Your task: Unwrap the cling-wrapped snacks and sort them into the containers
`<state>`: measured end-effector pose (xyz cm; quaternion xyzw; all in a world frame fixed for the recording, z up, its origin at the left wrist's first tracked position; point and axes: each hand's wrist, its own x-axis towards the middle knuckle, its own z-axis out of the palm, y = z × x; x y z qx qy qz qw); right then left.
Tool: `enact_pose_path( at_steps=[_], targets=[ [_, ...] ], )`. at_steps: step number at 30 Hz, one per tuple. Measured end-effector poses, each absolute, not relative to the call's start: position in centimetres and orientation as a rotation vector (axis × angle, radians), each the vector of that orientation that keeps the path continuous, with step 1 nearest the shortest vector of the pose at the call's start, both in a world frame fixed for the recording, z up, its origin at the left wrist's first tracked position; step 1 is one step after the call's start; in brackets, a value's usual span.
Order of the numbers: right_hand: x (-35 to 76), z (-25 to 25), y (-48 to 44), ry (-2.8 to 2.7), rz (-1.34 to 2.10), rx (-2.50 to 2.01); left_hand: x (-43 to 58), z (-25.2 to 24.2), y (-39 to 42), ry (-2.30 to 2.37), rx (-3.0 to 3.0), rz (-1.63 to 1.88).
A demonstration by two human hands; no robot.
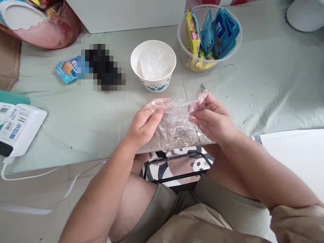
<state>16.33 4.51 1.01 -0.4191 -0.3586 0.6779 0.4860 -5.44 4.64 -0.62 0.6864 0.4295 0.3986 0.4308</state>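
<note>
A crinkled clear plastic bag (178, 125) is stretched between my two hands at the table's near edge. My left hand (148, 121) grips its left side, thumb on top and fingers partly behind the film. On the other side my right hand (215, 116) pinches the film between thumb and fingers. Just beyond the bag stands a white paper bowl (154, 84) with a blue pattern. Crumpled clear plastic (154, 64) lies inside that bowl. Beside my right fingertips is a small grey object (203, 88), too small to name.
A clear plastic tub (236, 55) holds yellow and blue snack packets at the back right. One blue snack packet (67, 69) lies on the left by a blurred dark patch. A white device (30, 128) with a cable sits at far left; a pink basket (55, 32) is behind.
</note>
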Motion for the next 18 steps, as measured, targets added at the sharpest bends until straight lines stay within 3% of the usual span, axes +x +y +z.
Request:
enact_pose_path(
  at_steps=[18],
  targets=[
    [16.76, 0.63, 4.77, -0.927, 1.642, -0.979, -5.51, -0.30, 4.54, 1.076, 1.564, 0.959]
  ],
)
